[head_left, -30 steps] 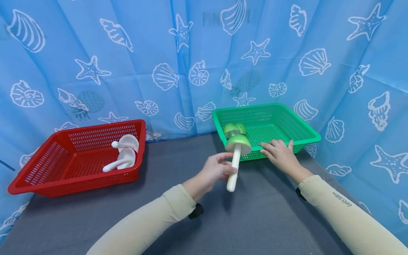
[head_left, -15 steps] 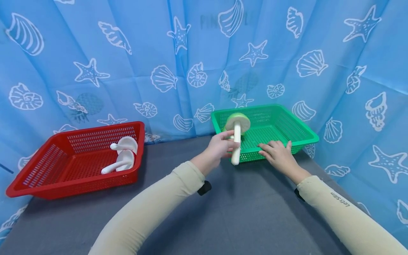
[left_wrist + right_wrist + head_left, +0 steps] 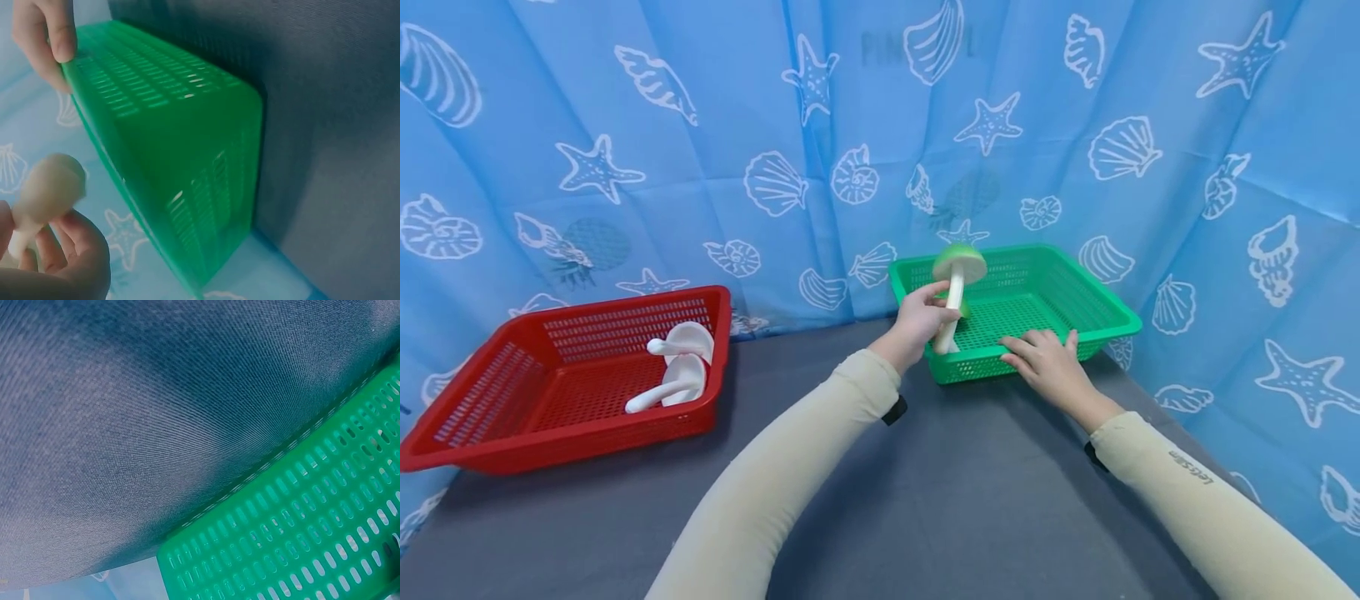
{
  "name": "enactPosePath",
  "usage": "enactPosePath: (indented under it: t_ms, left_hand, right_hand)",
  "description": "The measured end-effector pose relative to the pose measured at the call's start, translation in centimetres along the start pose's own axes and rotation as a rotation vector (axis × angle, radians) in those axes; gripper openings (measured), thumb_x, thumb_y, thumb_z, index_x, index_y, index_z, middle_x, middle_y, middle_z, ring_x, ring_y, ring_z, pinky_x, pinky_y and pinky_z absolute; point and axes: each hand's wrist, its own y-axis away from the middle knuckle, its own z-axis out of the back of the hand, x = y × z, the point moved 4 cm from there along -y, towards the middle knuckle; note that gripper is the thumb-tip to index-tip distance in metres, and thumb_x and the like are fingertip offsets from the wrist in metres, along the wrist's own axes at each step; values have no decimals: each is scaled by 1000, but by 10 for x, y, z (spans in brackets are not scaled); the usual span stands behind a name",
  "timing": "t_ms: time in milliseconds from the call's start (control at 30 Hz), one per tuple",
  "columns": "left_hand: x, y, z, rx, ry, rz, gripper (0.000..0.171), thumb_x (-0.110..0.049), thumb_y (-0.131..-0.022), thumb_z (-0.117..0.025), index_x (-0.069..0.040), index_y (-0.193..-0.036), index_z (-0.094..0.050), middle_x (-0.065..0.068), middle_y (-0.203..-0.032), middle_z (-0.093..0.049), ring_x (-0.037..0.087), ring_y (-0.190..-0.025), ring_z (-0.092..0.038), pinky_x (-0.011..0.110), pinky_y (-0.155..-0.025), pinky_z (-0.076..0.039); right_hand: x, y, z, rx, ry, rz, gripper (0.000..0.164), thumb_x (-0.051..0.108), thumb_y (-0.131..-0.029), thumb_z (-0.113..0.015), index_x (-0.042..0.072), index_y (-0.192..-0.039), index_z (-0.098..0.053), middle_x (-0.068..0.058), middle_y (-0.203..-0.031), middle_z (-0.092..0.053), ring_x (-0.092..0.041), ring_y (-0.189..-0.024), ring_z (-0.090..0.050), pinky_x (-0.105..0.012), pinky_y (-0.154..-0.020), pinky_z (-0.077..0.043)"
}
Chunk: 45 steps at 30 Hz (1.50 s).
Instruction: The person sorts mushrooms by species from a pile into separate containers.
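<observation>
My left hand (image 3: 917, 321) pinches the cream stem of a mushroom-shaped thing (image 3: 959, 265) with a green domed cap. It is held cap up, slightly tilted, over the near left corner of the green basket (image 3: 1123, 321). In the left wrist view the stem's rounded end (image 3: 53, 187) shows at the fingertips, beside the basket's outer wall. Another green cap (image 3: 965, 309) shows inside the basket, mostly hidden behind the held piece and hand. My right hand (image 3: 1048, 367) rests with fairly straight fingers on the basket's near rim; its wrist view shows only the perforated basket wall (image 3: 300, 531) and tabletop.
A red basket (image 3: 572, 429) stands at the left, with two white spoons (image 3: 688, 340) lying at its right end. A grey cloth (image 3: 940, 500) covers the table. Behind both baskets hangs a blue curtain (image 3: 700, 200) printed with shells and starfish.
My left hand has moved forward with the mushroom-shaped thing, from in front of the green basket to over its near left corner. My right hand stays on the rim.
</observation>
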Motion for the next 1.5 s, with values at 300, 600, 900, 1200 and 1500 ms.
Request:
enactPosePath:
  t_ms: [300,600,900,1200,1500]
  left_hand:
    - [8,-14,1,-13,-35,-53,51,2,-93,-60,-14,-141,-53,10,-138,-53,32,-129,-46,46,-101,-43]
    - [23,-6,12,66,-153,-55,47,1,-99,-50,-11,-144,-48,10,-147,-45,28,-138,-36,44,-108,-35]
    - [20,27,45,30,-103,-58,44,-10,-102,-49,-8,-145,-44,13,-140,-52,28,-132,-45,45,-107,-37]
    - [17,65,91,9,-207,-158,47,-15,-102,-51,-3,-146,-40,17,-141,-49,29,-133,-43,43,-107,-37]
    - [5,121,177,-91,-636,-299,55,-19,-99,-56,-2,-148,-37,20,-145,-45,36,-134,-40,53,-103,-39]
  right_hand:
    - [10,-8,-8,20,-12,23,32,18,-92,-66,6,-122,-65,-17,-101,-60,-43,-101,-52,-84,-92,-11]
    - [13,-9,-13,26,-31,16,30,18,-93,-65,6,-120,-66,-16,-102,-61,-43,-103,-53,-84,-93,-10]
    - [2,-16,-14,53,-49,28,31,19,-95,-63,5,-123,-65,-18,-102,-61,-43,-101,-53,-83,-94,-9]
    - [-13,-22,-9,146,-67,11,33,19,-97,-60,4,-126,-62,-22,-109,-60,-46,-105,-51,-83,-93,-9]
    - [-27,-20,14,218,-112,-54,42,27,-102,-51,2,-135,-54,-28,-131,-50,-53,-126,-32,-83,-93,-5]
